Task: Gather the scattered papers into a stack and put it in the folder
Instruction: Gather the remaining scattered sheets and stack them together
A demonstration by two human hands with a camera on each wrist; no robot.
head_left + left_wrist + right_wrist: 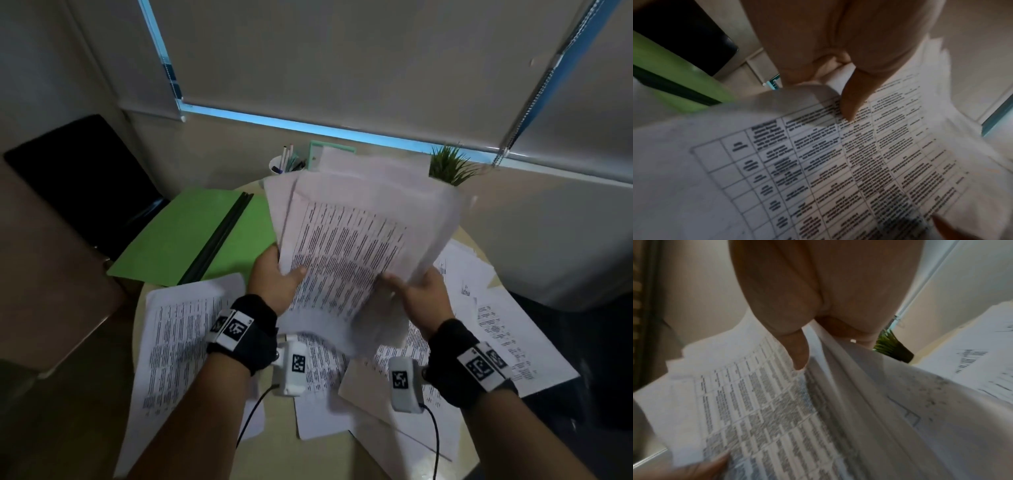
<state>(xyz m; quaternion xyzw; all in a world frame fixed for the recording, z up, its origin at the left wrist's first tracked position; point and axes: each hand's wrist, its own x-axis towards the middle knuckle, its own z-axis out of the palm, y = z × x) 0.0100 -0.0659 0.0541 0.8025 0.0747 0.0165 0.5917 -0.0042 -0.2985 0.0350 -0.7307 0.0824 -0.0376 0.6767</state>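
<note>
A loose bundle of printed papers [352, 240] is held up above the round table, its sheets fanned and uneven. My left hand [277, 277] grips its lower left edge, thumb on the printed face. My right hand [419, 294] grips the lower right edge. In the left wrist view the left hand [846, 104] pinches the table-printed sheets [838, 170]. In the right wrist view the right hand [799, 353] has its thumb on the bundle [777, 410]. The green folder [191, 236] lies open at the table's back left, with a dark spine strip.
Several printed sheets [178, 342] lie scattered over the table [322, 459], left, front and right [507, 329]. A pen cup [282, 168], a teal frame [317, 154] and a small plant [448, 168] stand at the back. A black chair [82, 181] stands at left.
</note>
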